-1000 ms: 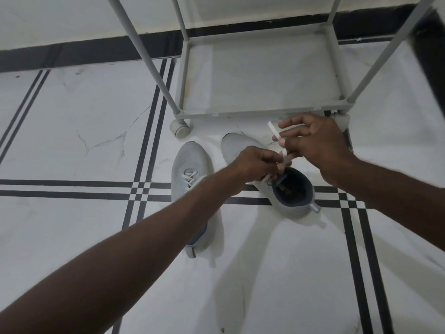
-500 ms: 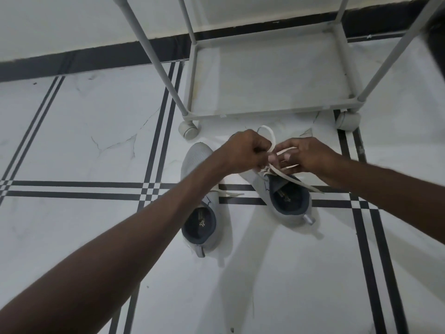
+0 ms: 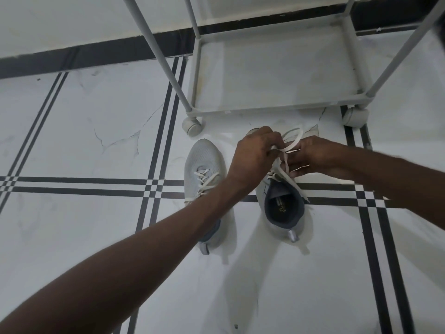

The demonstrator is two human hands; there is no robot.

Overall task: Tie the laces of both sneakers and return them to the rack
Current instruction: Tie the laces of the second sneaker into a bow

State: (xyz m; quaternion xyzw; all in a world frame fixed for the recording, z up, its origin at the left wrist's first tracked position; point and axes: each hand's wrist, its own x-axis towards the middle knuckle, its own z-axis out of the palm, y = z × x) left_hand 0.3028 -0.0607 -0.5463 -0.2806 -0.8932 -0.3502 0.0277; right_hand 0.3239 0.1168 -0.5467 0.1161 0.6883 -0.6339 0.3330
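White marble floor (image 3: pixel 72 131) with black double stripes fills my view, and I take the rack (image 3: pixel 272 109) as my landmark. Just in front of it stands the right sneaker (image 3: pixel 284 208), heel towards me, its white laces (image 3: pixel 292 139) raised in a loop. My left hand (image 3: pixel 255 153) is closed, pinching that loop; my right hand (image 3: pixel 313 156) curls round the other strands, fingers pressed together. Beside that shoe, also near the rack's front wheel (image 3: pixel 192 124), the left sneaker (image 3: pixel 204 165) lies under my left forearm, laces loose.
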